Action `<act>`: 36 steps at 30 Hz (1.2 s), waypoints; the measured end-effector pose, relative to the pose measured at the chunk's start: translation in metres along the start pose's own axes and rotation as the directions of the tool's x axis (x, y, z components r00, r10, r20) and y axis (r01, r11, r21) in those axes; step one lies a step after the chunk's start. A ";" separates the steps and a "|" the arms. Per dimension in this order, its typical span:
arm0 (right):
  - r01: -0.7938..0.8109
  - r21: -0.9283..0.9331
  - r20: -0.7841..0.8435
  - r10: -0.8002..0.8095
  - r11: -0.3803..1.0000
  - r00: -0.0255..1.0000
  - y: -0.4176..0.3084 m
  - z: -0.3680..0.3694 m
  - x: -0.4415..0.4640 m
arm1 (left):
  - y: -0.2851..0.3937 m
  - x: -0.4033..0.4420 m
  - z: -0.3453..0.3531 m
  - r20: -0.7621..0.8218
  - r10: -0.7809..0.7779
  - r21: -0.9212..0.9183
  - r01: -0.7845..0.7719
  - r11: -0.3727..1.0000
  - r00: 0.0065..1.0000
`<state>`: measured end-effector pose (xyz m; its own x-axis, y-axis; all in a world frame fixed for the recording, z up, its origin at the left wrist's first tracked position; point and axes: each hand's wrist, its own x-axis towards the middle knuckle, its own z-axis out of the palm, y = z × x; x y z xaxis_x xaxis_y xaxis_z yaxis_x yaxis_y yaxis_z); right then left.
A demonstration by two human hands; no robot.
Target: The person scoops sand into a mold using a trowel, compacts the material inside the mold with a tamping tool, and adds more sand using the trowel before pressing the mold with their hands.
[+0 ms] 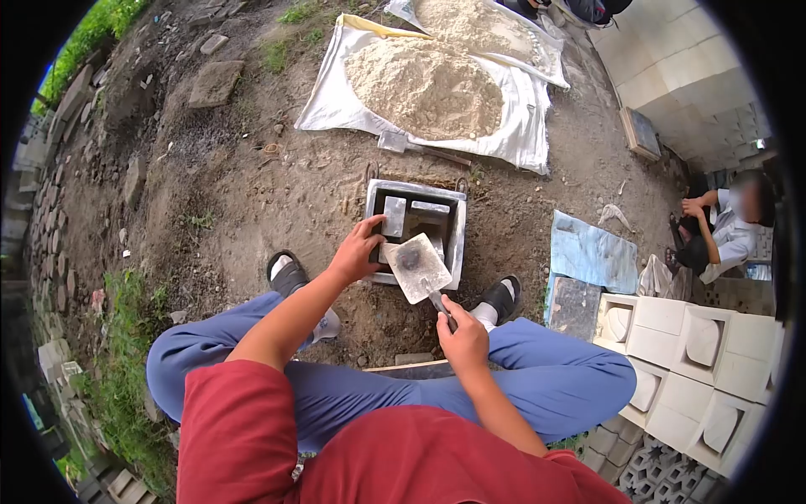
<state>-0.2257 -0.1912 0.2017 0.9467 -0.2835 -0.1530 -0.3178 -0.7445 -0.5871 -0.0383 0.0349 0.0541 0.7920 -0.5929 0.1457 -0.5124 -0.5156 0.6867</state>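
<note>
Hands (359, 250) (464, 340) touch a square-rimmed metal box (458, 244) and flat, dusty trowel (417, 273).

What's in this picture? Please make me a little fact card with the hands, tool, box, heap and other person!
Left hand: fingers at the box's left side
Right hand: holding the trowel by its dark handle
Trowel: flat blade partly over the box
Box: open-topped, grey blocky shapes inside, on the dirt
Heap: pale, sandy-looking, on a white sheet beyond the box
Other person: off to the right
</note>
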 end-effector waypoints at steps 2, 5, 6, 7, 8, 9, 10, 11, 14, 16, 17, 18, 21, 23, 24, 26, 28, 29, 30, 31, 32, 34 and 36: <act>-0.066 -0.034 0.048 0.068 0.997 0.997 -0.006 -0.010 0.000 | 0.001 -0.001 -0.001 0.002 -0.001 0.004 0.001 1.000 1.000; 0.003 0.014 0.000 -0.003 1.000 1.000 -0.002 0.000 0.002 | 0.002 -0.001 0.000 -0.013 0.017 0.046 -0.016 0.999 1.000; 0.012 0.011 -0.005 -0.012 1.000 1.000 -0.001 0.005 0.005 | 0.002 0.000 0.000 -0.016 0.010 0.039 -0.009 0.999 1.000; 0.021 0.008 -0.007 -0.021 1.000 1.000 -0.001 0.008 0.007 | 0.002 -0.001 0.000 -0.019 0.000 0.032 0.001 0.999 1.000; 0.026 0.012 -0.009 -0.025 1.000 1.000 0.000 0.008 0.006 | 0.001 -0.001 0.000 -0.021 0.001 0.037 -0.001 0.999 1.000; 0.024 0.016 -0.007 -0.024 1.000 1.000 -0.001 0.004 0.004 | 0.001 -0.001 0.000 -0.019 0.011 0.051 -0.010 0.999 1.000; 0.021 0.018 -0.005 -0.021 1.000 1.000 -0.001 -0.001 0.003 | 0.002 -0.001 0.000 -0.016 0.021 0.061 -0.020 0.998 1.000; 0.020 0.017 -0.006 -0.020 1.000 1.000 -0.003 -0.006 0.002 | 0.002 -0.001 0.000 -0.015 0.022 0.061 -0.022 0.998 1.000; -0.099 -0.031 0.067 0.101 0.995 0.993 -0.008 -0.012 0.005 | 0.003 0.000 -0.002 -0.013 0.031 0.045 -0.030 0.999 0.999; 0.020 0.030 0.001 -0.020 0.999 1.000 -0.003 0.003 0.008 | 0.004 -0.002 -0.002 -0.008 0.019 0.053 -0.018 0.998 1.000; 0.021 0.042 0.000 -0.021 0.999 1.000 -0.002 0.007 0.010 | 0.004 -0.001 -0.001 -0.009 0.021 0.054 -0.020 0.998 1.000; 0.024 0.043 -0.003 -0.024 0.999 1.000 0.002 0.009 0.011 | 0.004 0.000 -0.001 -0.004 0.023 0.052 -0.023 0.998 1.000; 0.032 0.034 -0.017 -0.032 0.999 0.999 0.008 0.001 0.006 | 0.002 0.000 -0.003 0.004 0.024 0.051 -0.025 0.998 1.000; 0.024 0.023 -0.002 -0.024 0.999 1.000 0.004 -0.006 0.005 | 0.002 0.000 -0.002 0.006 0.023 0.047 -0.023 0.999 1.000; 0.015 0.010 0.014 -0.015 1.000 1.000 0.004 -0.009 0.004 | 0.001 0.000 -0.001 0.003 0.021 0.055 -0.021 0.998 1.000; 0.034 0.019 -0.004 -0.034 0.999 0.999 0.004 0.000 0.008 | 0.003 -0.001 0.001 0.006 0.023 0.061 -0.023 0.998 1.000; 0.055 0.032 -0.001 -0.055 0.998 0.998 0.003 0.008 0.013 | 0.002 -0.001 -0.001 0.001 0.042 0.066 -0.042 0.997 0.999; 0.041 0.035 0.017 -0.042 0.999 0.999 0.003 0.007 0.012 | 0.002 -0.001 -0.001 0.000 0.043 0.068 -0.042 0.997 0.999; 0.042 0.036 0.016 -0.042 0.998 0.999 0.007 0.006 0.011 | 0.002 -0.001 -0.001 0.005 0.032 0.064 -0.032 0.997 0.999; 0.069 0.035 -0.004 -0.069 0.997 0.998 0.013 0.004 0.009 | 0.001 0.000 0.000 0.009 0.023 0.059 -0.023 0.998 1.000; 0.094 0.032 -0.021 -0.094 0.995 0.995 0.017 0.002 0.006 | 0.000 0.000 0.001 0.010 0.023 0.058 -0.023 0.998 1.000; 0.084 0.013 -0.018 -0.084 0.996 0.996 0.013 -0.003 0.002 | 0.002 -0.001 0.001 0.003 0.027 0.066 -0.027 0.997 1.000; 0.032 0.034 0.005 -0.032 0.999 0.999 0.009 -0.001 0.002 | 0.001 0.000 -0.001 0.000 0.041 0.067 -0.040 0.997 0.999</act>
<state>-0.2263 -0.1994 0.1967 0.9567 -0.2565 -0.1379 -0.2855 -0.7323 -0.6182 -0.0391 0.0349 0.0555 0.7706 -0.6132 0.1736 -0.5651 -0.5315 0.6310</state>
